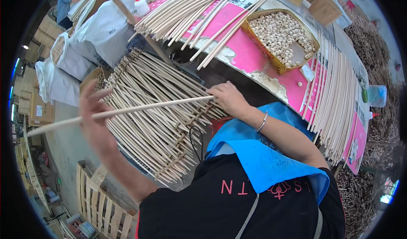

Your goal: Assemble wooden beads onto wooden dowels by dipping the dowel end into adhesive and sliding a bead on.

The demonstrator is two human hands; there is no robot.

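A long, pale wooden stick [157, 106] slants across in front of me, its far-left end sticking out past my left hand [99, 126]. That hand is smeared by motion; the stick passes through it, loosely held, with some fingers stretched upward. My right hand [229, 98] is closed on the stick's right end, its fingertips partly hidden. Below the stick lies a large stack of similar sticks with small knobs at their ends [144, 124]. More plain sticks [182, 14] lie on the pink-covered table [246, 56], beside a yellow tin tray [277, 67] of small wooden beads [277, 31].
Another row of sticks [335, 99] covers the table's right side. A red-capped white bottle [141, 5] stands at the back left, near white sacks [101, 35]. A wooden upright [123, 8] rises at the table's corner. A pallet [104, 201] is on the floor; another person [64, 5] is far left.
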